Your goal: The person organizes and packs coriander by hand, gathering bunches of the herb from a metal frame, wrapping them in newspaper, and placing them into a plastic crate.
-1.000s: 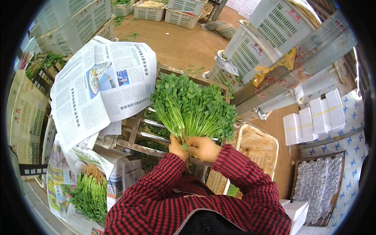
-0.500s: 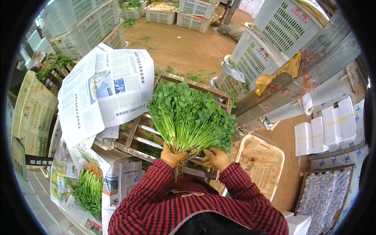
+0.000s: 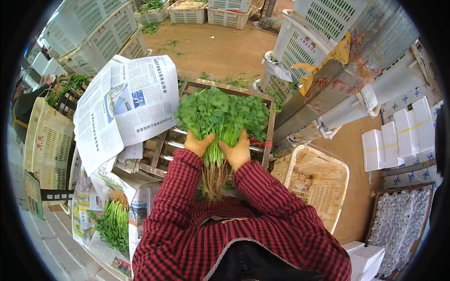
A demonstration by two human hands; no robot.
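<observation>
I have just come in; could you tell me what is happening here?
A person in a checked top clasps a bunch of leafy greens between the left hand and right hand, over a barred frame. Its roots point toward the person. To the left is a newspaper sheet; nearer the person, another bunch lies on spread newspaper.

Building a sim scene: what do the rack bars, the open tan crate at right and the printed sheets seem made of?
Rack bars: probably metal, smooth and polished; bright glints along them.
Tan crate: likely moulded plastic, dull and stained; slotted walls, rounded rim.
Printed sheets: seemingly newsprint paper, matte; thin, creased, densely printed.
</observation>
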